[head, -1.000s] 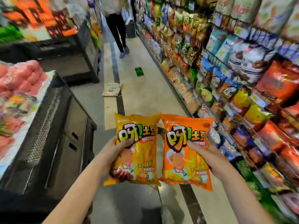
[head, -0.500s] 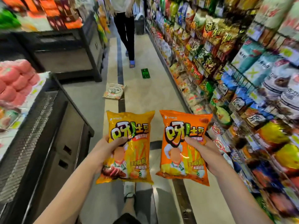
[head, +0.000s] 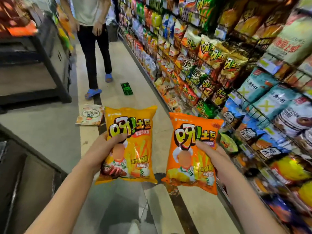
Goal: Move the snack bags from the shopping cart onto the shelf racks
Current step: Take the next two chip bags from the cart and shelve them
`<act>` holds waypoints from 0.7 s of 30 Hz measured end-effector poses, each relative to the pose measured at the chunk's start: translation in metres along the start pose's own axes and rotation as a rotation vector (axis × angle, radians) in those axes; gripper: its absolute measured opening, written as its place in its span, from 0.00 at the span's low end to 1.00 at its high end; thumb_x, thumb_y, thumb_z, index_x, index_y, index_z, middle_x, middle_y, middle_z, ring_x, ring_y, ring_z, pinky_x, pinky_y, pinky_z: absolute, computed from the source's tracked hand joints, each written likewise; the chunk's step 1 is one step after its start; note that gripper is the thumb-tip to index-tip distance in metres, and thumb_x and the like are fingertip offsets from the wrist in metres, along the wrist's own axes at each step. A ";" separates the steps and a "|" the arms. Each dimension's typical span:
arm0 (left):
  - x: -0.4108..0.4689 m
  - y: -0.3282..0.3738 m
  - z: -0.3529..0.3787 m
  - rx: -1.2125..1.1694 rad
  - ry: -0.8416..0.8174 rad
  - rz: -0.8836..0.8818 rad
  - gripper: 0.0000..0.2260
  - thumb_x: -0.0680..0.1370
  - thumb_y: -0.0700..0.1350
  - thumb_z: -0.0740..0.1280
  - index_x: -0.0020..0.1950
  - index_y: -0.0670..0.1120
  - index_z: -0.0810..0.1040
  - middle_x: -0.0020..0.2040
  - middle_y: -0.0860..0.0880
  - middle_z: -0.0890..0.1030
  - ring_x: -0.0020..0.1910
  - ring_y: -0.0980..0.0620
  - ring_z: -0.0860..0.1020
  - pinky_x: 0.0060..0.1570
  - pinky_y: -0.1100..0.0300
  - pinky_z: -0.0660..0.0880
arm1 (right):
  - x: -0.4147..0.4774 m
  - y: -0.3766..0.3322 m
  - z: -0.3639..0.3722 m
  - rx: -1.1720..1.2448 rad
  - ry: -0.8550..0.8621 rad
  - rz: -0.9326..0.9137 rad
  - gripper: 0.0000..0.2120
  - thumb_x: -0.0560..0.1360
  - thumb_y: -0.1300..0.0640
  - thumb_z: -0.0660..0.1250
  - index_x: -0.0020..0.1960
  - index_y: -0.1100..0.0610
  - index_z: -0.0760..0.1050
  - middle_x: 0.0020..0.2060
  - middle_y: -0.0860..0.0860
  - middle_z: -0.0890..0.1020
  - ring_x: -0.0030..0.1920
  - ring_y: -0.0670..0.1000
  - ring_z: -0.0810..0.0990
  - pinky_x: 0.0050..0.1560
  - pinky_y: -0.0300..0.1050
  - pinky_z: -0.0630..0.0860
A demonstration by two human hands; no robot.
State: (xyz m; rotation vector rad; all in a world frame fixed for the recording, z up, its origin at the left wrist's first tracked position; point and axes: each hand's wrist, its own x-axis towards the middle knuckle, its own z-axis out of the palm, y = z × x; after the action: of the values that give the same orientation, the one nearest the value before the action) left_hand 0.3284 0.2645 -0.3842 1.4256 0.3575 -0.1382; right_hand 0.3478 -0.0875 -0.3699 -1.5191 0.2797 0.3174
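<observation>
My left hand (head: pixel 99 149) grips a yellow snack bag (head: pixel 135 149) by its left edge, thumb across the front. My right hand (head: pixel 214 159) grips an orange snack bag (head: pixel 187 166) by its right edge. Both bags are held upright, side by side, over the aisle floor in front of me. The shelf racks (head: pixel 236 92) full of snack bags run along the right side, just right of the orange bag. No shopping cart is in view.
A person in dark trousers and blue sandals (head: pixel 94 53) stands ahead in the aisle. A pale snack bag (head: pixel 89 114) and a green packet (head: pixel 127 89) lie on the floor. Dark display stands (head: pixel 33 68) line the left side.
The view has moved forward along the aisle and swung toward the racks. The floor bag and the person are nearer. Both hands still hold their bags, now slightly farther apart.
</observation>
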 end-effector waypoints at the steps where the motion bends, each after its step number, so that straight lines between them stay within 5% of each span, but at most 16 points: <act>1: 0.016 0.005 -0.004 0.003 -0.014 -0.005 0.37 0.59 0.62 0.82 0.64 0.47 0.81 0.55 0.42 0.87 0.55 0.34 0.84 0.63 0.30 0.75 | 0.010 -0.006 0.007 0.004 0.018 0.001 0.18 0.74 0.52 0.75 0.63 0.50 0.80 0.49 0.53 0.88 0.46 0.55 0.88 0.45 0.49 0.82; 8: 0.108 0.046 0.000 0.031 -0.103 0.003 0.34 0.61 0.65 0.81 0.62 0.51 0.80 0.54 0.45 0.87 0.54 0.38 0.85 0.63 0.33 0.76 | 0.079 -0.055 0.032 0.019 0.074 -0.023 0.11 0.76 0.53 0.73 0.58 0.50 0.82 0.47 0.53 0.89 0.44 0.53 0.88 0.41 0.46 0.82; 12: 0.166 0.069 0.013 0.037 -0.175 -0.011 0.23 0.69 0.55 0.81 0.59 0.50 0.78 0.47 0.50 0.89 0.45 0.49 0.87 0.49 0.51 0.83 | 0.135 -0.074 0.038 0.026 0.082 -0.048 0.12 0.76 0.53 0.73 0.59 0.50 0.81 0.47 0.53 0.89 0.44 0.53 0.89 0.36 0.44 0.83; 15: 0.217 0.093 0.024 0.082 -0.203 -0.023 0.38 0.56 0.63 0.84 0.61 0.51 0.78 0.53 0.46 0.88 0.52 0.42 0.86 0.59 0.40 0.80 | 0.183 -0.086 0.040 0.047 0.094 -0.045 0.11 0.76 0.53 0.73 0.59 0.50 0.81 0.46 0.52 0.89 0.44 0.53 0.89 0.40 0.45 0.83; 18: 0.284 0.113 0.036 0.114 -0.190 -0.016 0.31 0.61 0.58 0.83 0.60 0.51 0.79 0.53 0.46 0.88 0.56 0.38 0.85 0.64 0.36 0.77 | 0.237 -0.103 0.037 0.059 0.104 -0.056 0.09 0.77 0.54 0.73 0.57 0.49 0.81 0.43 0.49 0.89 0.41 0.49 0.88 0.35 0.41 0.82; 21: 0.345 0.139 0.058 0.158 -0.253 -0.022 0.37 0.58 0.63 0.83 0.62 0.52 0.79 0.55 0.45 0.87 0.55 0.40 0.86 0.64 0.35 0.76 | 0.293 -0.126 0.028 0.086 0.119 -0.072 0.11 0.76 0.55 0.73 0.58 0.50 0.81 0.44 0.50 0.89 0.42 0.49 0.88 0.37 0.41 0.83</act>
State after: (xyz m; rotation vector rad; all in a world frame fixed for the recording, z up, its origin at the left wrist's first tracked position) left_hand 0.7043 0.2686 -0.3593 1.5395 0.1564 -0.3682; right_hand 0.6657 -0.0543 -0.3612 -1.4619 0.3282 0.1560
